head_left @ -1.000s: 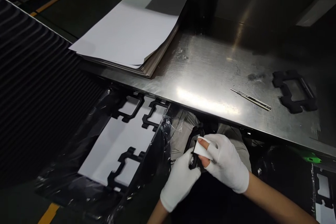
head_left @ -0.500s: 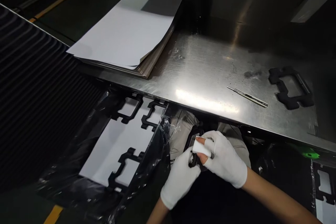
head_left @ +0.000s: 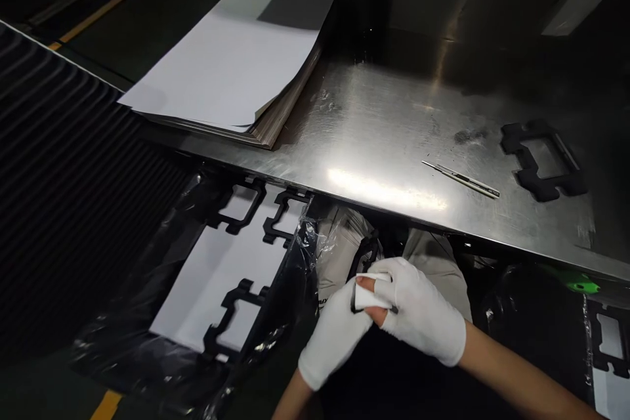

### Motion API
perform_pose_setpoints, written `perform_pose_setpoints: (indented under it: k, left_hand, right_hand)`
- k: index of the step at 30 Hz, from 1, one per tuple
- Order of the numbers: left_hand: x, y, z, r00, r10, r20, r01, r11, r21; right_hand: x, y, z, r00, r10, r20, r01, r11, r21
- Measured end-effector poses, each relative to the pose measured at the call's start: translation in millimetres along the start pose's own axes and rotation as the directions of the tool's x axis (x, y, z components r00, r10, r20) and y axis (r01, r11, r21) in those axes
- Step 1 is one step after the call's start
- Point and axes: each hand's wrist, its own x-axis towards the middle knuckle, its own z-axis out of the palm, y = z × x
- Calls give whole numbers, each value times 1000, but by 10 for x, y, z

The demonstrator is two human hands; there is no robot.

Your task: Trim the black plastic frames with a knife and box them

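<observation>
Both hands, in white gloves, meet over the lap below the metal table's front edge. Between the bare thumb and fingertip of my right hand (head_left: 416,305) is a folded white cloth (head_left: 368,291). The cloth presses against a dark part (head_left: 355,295), mostly covered by the hands. My left hand (head_left: 337,331) is closed around that part's left side. A black frame-shaped piece (head_left: 544,159) lies on the table at the right, and a slim cutter knife (head_left: 461,179) lies to its left.
On the metal table (head_left: 378,118) a stack of white sheets (head_left: 236,56) stands at the left. Below the edge, a box lined with black plastic (head_left: 280,315) holds white sheet and black frames (head_left: 236,321). Another such box (head_left: 610,367) is at the lower right. Ribbed black surface (head_left: 73,164) at far left.
My right hand and the cloth have moved slightly down and left, closer to my left hand. Less of the dark part shows. The whole view has shifted a little.
</observation>
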Motion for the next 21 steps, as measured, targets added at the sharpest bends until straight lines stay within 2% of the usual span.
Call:
perform_pose_setpoints:
  k: [3,5,7,9,11,13,16,18,21]
  left_hand:
    - [-12,30,18,998,-53,-33,55,997,50]
    - [-17,42,18,997,-71,-37,73,996,45]
    - [-10,29,3,999,-46,-29,47,999,8]
    - [5,-6,-18,1000,9,-20,-10,999,-48]
    - [20,-43,-27,999,39,-19,-40,996,-84]
    - [28,-56,-17,999,12,-33,-14,998,-62]
    - [24,-26,11,998,-41,-57,40,999,-6]
    - [22,3,16,999,-34,-41,33,999,-25]
    - [37,23,-2,999,39,-12,-40,994,-97]
  right_hand:
    - [65,1,-11,996,34,-78,-41,995,-93]
    - [74,5,-28,985,106,-135,-113,992,-47]
    - [60,0,-35,983,144,-116,-136,988,74]
    - [45,-9,-26,996,89,-17,-85,982,168]
    - [49,-11,-10,999,12,51,-20,988,153]
    - [72,-1,-5,1000,1,23,-2,999,37]
    - [94,18,-25,994,50,-100,-57,996,-68]
    - [79,20,-43,986,73,-150,-74,997,-1]
    - [43,23,-58,999,8,-47,-2,992,128]
